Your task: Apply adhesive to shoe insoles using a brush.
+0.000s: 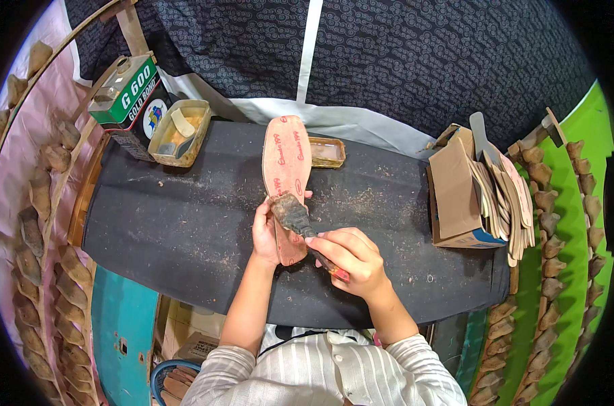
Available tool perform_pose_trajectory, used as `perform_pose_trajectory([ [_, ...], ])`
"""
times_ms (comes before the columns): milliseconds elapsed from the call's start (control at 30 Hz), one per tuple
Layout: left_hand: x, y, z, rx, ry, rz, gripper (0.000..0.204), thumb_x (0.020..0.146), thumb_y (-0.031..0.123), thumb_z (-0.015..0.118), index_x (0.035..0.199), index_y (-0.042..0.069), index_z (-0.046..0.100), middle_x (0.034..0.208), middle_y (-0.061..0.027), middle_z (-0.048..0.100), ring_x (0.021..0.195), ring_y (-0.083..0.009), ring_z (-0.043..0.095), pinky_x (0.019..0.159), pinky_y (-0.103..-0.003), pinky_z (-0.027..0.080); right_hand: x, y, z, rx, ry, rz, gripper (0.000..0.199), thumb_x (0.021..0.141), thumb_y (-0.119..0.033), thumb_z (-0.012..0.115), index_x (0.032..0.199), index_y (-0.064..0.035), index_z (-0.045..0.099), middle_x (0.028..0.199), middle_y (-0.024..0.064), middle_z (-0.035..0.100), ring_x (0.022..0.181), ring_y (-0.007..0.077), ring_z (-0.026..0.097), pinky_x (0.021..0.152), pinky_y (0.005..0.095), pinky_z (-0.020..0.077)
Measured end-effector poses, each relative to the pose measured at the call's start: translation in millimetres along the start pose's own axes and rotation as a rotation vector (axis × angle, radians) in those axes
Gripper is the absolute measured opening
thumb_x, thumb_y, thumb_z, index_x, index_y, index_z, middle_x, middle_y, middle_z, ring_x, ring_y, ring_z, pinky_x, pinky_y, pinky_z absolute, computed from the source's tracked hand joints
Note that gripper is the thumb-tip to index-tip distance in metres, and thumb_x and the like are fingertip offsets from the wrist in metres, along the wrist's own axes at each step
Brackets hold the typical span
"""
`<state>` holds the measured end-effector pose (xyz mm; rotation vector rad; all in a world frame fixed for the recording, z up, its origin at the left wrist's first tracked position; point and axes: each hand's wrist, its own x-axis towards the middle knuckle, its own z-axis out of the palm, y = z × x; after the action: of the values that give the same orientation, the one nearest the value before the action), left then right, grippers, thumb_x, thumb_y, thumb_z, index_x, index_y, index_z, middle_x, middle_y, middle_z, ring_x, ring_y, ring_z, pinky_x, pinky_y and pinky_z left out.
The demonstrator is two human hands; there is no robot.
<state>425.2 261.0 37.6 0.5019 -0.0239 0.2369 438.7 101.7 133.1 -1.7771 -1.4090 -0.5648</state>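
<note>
Pale, striped cloth of the wearer's shirt (340, 372) lies nearest, along the lower edge. Above the black-covered table (185, 227), the left hand (265, 230) has its grip closed around a pink, sole-shaped piece (288, 152), near the middle and pointing away from the body. Red printed lettering and small oval marks repeat across its face. The right hand (355, 260) grips the dark handle of a worn brush (293, 215), whose broad head lies over the piece; whether it presses down, I cannot tell. At the left stands a green-and-black can (129, 101) with large white lettering and a round emblem, beside an open tub (173, 160). At the right, a cardboard box (456, 203) with a blue patch holds flat pieces (499, 193), one pink with red print.
</note>
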Motion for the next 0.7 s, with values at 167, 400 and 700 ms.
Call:
perform_pose_trajectory([
  [167, 1.7, 1.5, -2.5, -0.004, 0.007, 0.006, 0.055, 0.095, 0.04, 0.027, 0.127, -0.001, 0.046, 0.118, -0.0186, 0.057, 0.088, -0.0203, 0.06, 0.075, -0.032, 0.052, -1.5, -4.1, -4.3, 0.056, -0.114, 0.07, 0.045, 0.055, -0.001, 0.071, 0.099, -0.0014, 0.064, 0.089, 0.01, 0.06, 0.076, 0.0257, 0.061, 0.066, 0.0341, 0.0507],
  [400, 3.8, -1.8, -0.9, -0.05, 0.076, 0.001, 0.056, 0.095, 0.039, 0.025, 0.129, -0.001, 0.045, 0.116, -0.0187, 0.057, 0.085, -0.0235, 0.06, 0.074, -0.034, 0.052, 3.1, -2.5, 0.8, -0.013, -0.048, 0.054, 0.047, 0.053, 0.0, 0.071, 0.099, -0.0018, 0.063, 0.088, 0.0097, 0.059, 0.077, 0.0257, 0.06, 0.065, 0.0344, 0.0503],
  [700, 3.7, -4.4, -4.0, 0.049, 0.024, 0.02, 0.054, 0.095, 0.041, 0.028, 0.128, 0.002, 0.047, 0.118, -0.0153, 0.058, 0.087, -0.0173, 0.059, 0.076, -0.03, 0.051, 1.4, -3.1, -3.4, 0.028, -0.091, 0.093, 0.048, 0.053, 0.002, 0.071, 0.099, -0.0021, 0.062, 0.09, 0.0102, 0.059, 0.079, 0.0264, 0.06, 0.067, 0.0353, 0.0506],
])
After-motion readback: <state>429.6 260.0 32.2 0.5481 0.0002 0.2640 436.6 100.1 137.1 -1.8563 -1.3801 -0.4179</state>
